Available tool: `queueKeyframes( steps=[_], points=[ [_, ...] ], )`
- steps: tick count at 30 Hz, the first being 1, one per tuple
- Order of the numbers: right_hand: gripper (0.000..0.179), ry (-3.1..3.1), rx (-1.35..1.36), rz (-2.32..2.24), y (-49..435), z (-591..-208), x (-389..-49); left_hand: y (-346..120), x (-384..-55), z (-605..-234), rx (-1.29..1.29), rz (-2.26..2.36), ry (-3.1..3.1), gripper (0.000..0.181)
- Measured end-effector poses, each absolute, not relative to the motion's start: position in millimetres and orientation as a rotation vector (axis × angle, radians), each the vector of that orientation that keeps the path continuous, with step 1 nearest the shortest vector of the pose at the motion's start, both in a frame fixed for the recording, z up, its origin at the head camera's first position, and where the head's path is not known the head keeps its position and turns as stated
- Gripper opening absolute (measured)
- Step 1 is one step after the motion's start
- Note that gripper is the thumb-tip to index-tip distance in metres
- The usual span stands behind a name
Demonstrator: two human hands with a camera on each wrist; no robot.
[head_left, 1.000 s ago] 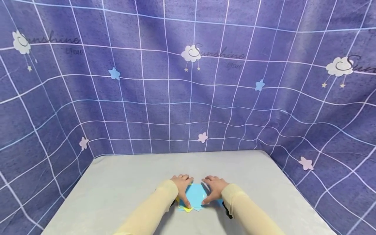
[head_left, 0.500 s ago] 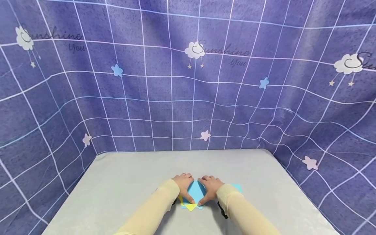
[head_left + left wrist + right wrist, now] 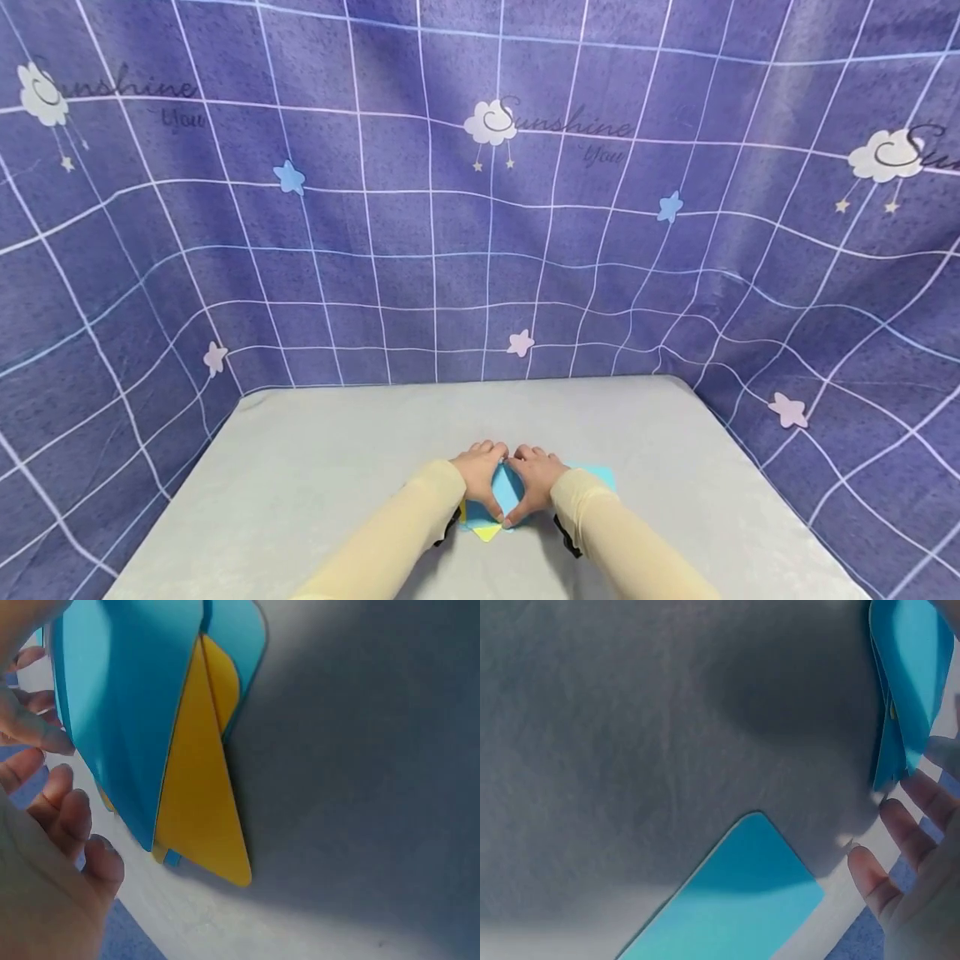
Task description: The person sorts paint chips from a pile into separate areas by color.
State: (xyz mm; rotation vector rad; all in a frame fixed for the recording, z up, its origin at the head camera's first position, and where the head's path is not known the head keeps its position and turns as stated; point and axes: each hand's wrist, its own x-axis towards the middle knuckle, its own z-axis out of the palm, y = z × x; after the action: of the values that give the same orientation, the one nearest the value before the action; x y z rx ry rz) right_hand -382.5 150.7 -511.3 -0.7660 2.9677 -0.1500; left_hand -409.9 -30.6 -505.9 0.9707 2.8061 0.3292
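A loose stack of blue cards (image 3: 508, 487) with rounded corners lies between my two hands. Yellow cards (image 3: 199, 795) fan out from under the top blue one at slanted angles. My left hand (image 3: 477, 477) curls round the stack's left side, thumb at the near edge and fingers at the far edge. Mirroring it, my right hand (image 3: 538, 477) grips the right side. Both thumbs nearly meet at the near corner, above a yellow tip (image 3: 487, 532). In the right wrist view the stack (image 3: 919, 667) stands with its layers slightly spread and bowed. Palms hide much of it.
Another blue card (image 3: 735, 892) lies flat on the table, right of the stack and partly behind my right hand in the head view. A pale cloth covers the table (image 3: 360, 442). A purple grid-patterned curtain (image 3: 390, 225) surrounds its back and sides.
My hands have come closer together, the right one moving left, so less of the top blue card shows between them. More of the separate blue card at the right is now visible.
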Motion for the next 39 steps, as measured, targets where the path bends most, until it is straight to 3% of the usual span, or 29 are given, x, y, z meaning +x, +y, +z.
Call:
queueKeyframes(
  steps=[12,14,20,27,29,35,39],
  points=[
    [0.106,2.976,-0.825,-0.25,151.1,-509.0,-380.6,-35.2,-410.8,-499.8,0.95,0.279,2.832,0.086],
    [0.106,2.968,-0.836,-0.242,151.2,-509.6,-381.3,-37.0,-414.2,-499.5,0.95,0.353,2.816,0.075],
    [0.11,2.932,-0.828,-0.254,151.3,-510.4,-381.6,-41.1,-415.8,-491.9,0.909,0.638,2.714,0.018],
    [0.116,2.889,-0.85,-0.268,156.9,-507.5,-381.6,-42.1,-416.4,-490.2,0.842,0.742,2.68,0.013],
    [0.114,2.905,-0.838,-0.267,160.7,-505.6,-382.2,-41.2,-419.1,-493.3,0.851,0.707,2.702,0.025],
    [0.11,2.944,-0.724,-0.298,177.7,-498.5,-381.9,-34.4,-420.6,-500.3,0.932,0.412,2.826,0.09],
    [0.109,2.953,-0.664,-0.336,188.1,-495.1,-379.3,-29.9,-413.6,-497.9,0.991,0.271,2.868,0.108]
  ],
)
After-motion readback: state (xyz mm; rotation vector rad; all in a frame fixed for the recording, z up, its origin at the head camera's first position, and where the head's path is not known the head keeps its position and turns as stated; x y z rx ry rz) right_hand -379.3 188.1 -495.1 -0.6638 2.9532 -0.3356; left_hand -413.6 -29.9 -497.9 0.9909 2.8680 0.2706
